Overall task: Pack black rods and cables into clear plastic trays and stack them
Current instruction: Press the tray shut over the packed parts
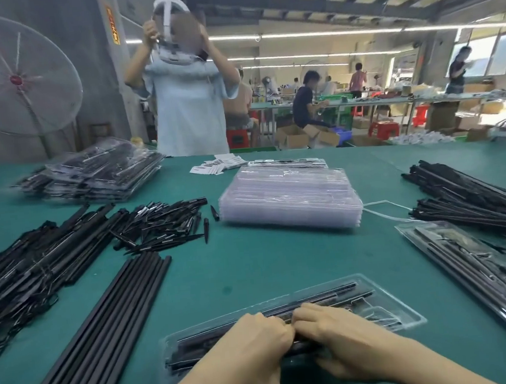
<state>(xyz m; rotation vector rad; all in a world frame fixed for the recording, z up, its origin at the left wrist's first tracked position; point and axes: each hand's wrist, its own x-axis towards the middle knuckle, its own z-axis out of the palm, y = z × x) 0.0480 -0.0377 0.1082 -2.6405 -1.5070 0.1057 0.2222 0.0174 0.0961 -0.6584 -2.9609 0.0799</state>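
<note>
Green bench (251,262), factory floor behind. Nearest: tray (387,302) at front edge, rods (322,296) in its slots. L hand (253,348) and R hand (334,334) side by side over tray mid, fingers curled down on rods, fingertips hidden; pressing vs gripping: can't tell. Risk: uneven push, thin tray flexes, rods pop out of slots. Loose rods (110,320) left. Empty trays (289,201) mid-bench, well beyond hands. Packed stack (91,172) far left.

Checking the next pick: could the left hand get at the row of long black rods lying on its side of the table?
Probably yes. The long black rods lie uncovered on the green table, with bare cloth between them and the left hand. That hand, though, is busy pressing rods into the clear tray alongside the right hand.
</note>
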